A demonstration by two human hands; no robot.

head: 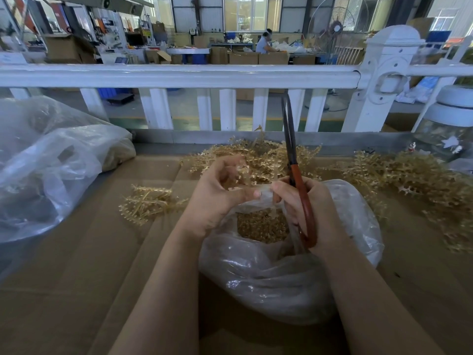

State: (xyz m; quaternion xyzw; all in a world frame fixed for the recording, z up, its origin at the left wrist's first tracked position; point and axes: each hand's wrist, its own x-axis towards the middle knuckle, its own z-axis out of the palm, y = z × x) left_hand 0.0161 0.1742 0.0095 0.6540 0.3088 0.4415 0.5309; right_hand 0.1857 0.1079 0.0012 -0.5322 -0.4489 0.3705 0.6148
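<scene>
My left hand (220, 190) has its fingers curled round a small gold plastic sprig (242, 172), held over the mouth of a clear plastic bag (268, 272). The bag lies on the cardboard-covered table (76, 290) and holds many small gold pieces (261, 225). My right hand (304, 208) grips red-handled scissors (298, 180), whose dark blades point straight up, and its fingertips pinch the bag's rim next to my left thumb. The two blades lie close together.
Heaps of gold sprigs lie behind the hands (256, 155), to the left (146, 203) and along the right (414, 180). A large crumpled plastic bag (51, 162) fills the left side. A white railing (179, 75) borders the far edge; a glass jar (445, 129) stands far right.
</scene>
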